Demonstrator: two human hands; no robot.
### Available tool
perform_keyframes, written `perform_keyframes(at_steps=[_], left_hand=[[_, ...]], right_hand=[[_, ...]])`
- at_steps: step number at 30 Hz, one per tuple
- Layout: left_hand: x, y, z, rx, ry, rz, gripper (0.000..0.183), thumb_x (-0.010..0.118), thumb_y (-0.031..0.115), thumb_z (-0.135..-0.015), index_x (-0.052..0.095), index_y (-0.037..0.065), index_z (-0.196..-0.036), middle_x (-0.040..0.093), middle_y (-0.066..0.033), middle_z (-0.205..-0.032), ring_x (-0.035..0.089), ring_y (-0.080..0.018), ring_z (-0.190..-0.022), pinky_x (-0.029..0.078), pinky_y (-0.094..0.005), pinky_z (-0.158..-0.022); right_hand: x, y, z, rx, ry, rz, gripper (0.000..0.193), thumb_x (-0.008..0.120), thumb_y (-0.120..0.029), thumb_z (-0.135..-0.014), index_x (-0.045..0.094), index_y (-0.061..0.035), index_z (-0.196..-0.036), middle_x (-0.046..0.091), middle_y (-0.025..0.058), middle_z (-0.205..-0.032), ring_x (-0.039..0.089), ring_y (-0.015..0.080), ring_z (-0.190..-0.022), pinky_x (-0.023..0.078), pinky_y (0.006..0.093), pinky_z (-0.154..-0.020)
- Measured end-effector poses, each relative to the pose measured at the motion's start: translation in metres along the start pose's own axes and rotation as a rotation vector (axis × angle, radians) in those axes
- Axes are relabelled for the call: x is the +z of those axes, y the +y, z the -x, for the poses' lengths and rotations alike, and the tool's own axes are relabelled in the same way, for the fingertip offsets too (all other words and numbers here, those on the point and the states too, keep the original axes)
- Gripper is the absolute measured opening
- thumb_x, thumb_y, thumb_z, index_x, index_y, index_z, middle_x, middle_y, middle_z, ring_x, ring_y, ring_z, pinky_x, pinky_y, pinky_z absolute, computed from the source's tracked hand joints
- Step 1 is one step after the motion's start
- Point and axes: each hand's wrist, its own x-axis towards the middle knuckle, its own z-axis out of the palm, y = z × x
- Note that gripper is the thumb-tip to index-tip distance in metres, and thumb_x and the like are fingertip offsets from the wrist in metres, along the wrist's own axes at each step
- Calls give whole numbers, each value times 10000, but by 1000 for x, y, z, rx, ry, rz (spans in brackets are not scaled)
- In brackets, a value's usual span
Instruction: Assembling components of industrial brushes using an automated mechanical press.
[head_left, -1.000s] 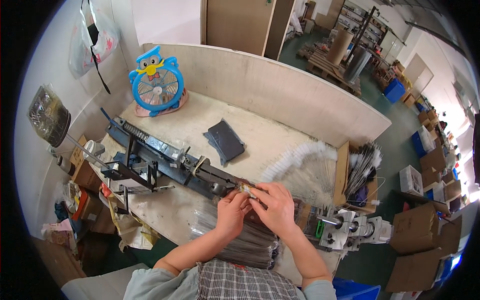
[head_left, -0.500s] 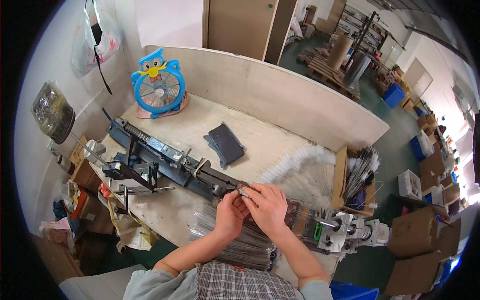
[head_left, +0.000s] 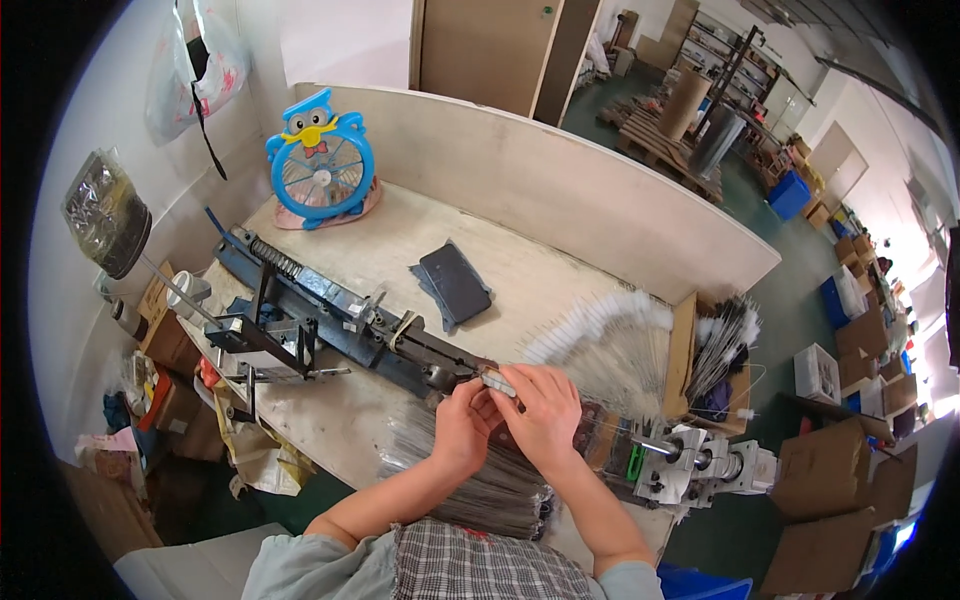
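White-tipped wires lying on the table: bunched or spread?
Spread: the white-tipped wires fan out in an arc beside the cardboard box.

Glare whitens the far right while distortion bows the partition (head_left: pixel 560 180).

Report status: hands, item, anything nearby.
Left hand, right hand close together beside metal fixture. Small pale piece at right hand; grip unclear. Thin wires bundled nearby.
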Motion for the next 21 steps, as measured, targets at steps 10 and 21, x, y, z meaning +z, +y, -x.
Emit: perform_keyframes(at_steps=[10,21], left_hand=[[4,-3,-2,41,54,-73,105,585,52,-842,562,22,-941,621,-61,-908,617,-146,-812,489,-286,-745],[2,1,4,9,-4,-36,482,347,440,-970,511,-3,-1068,583,-136,-1017,588,-234,-955,480,-375,-860]], right_hand=[[-5,13,8,-43,17,29,227,733,-175,-686,685,-141,-904,623,-35,-924,574,170,-886,432,324,-719],[-29,14,10,8,-75,102,183,727,-151,-681,675,-109,-851,623,-3,-845,574,197,-837,428,341,-718]])
